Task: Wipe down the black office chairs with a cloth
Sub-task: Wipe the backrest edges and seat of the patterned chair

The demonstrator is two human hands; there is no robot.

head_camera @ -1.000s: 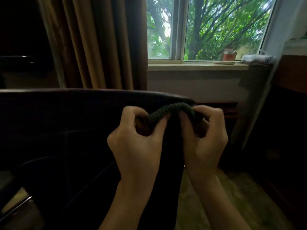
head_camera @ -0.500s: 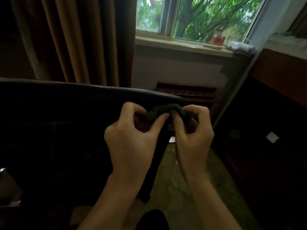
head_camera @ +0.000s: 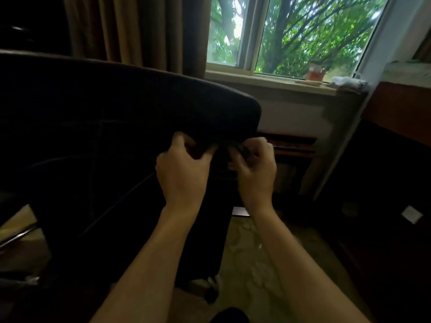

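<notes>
The back of a black office chair [head_camera: 98,141] fills the left half of the view, its padded top edge curving down to a rounded right corner. A dark cloth [head_camera: 240,151] is bunched just below that corner and is mostly hidden between my fingers. My left hand [head_camera: 184,171] pinches the cloth's left part against the chair's right edge. My right hand [head_camera: 253,169] grips the cloth's right part with curled fingers. Both forearms reach up from the bottom of the view.
A brown curtain [head_camera: 140,29] hangs behind the chair. A window sill [head_camera: 275,83] carries a red jar [head_camera: 315,72] and a white rag [head_camera: 347,81]. Dark wooden furniture [head_camera: 396,159] stands on the right. Patterned floor [head_camera: 251,259] lies below my arms.
My hands and the cloth have dropped from the top of the chair's right corner to just under it. The cloth shows less between my fingers. The view has tilted up.
</notes>
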